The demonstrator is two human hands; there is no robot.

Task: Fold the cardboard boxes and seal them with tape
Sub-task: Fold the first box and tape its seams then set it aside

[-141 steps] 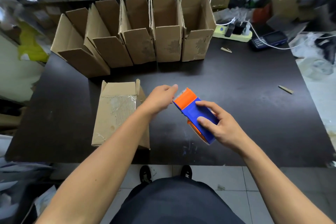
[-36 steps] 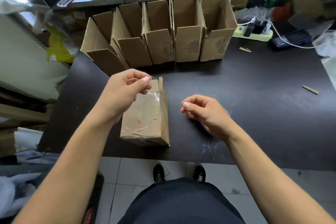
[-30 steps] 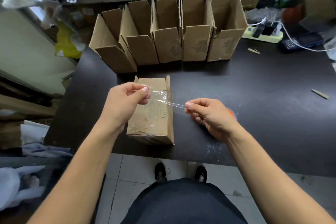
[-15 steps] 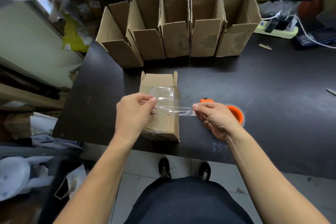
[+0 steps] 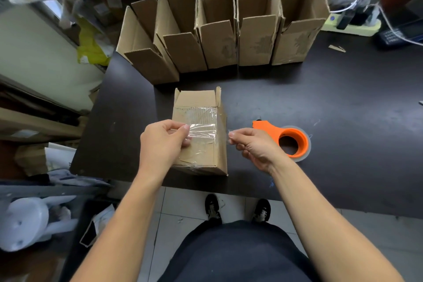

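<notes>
A small cardboard box lies on its side near the front edge of the dark table, with old clear tape on its top face. A strip of clear tape stretches across that face. My left hand pinches the strip's left end over the box. My right hand pinches its right end just off the box's right edge. An orange tape dispenser lies flat on the table to the right of my right hand.
Several upright folded cardboard boxes with open tops line the back of the table. A power strip, cables and a dark handset sit at the back right. Cardboard scraps lie on the table. Shelving and clutter fill the left side.
The tape dispenser went down on the table and a cut strip is now held between both hands. The strip has come lower and closer over the box's top face.
</notes>
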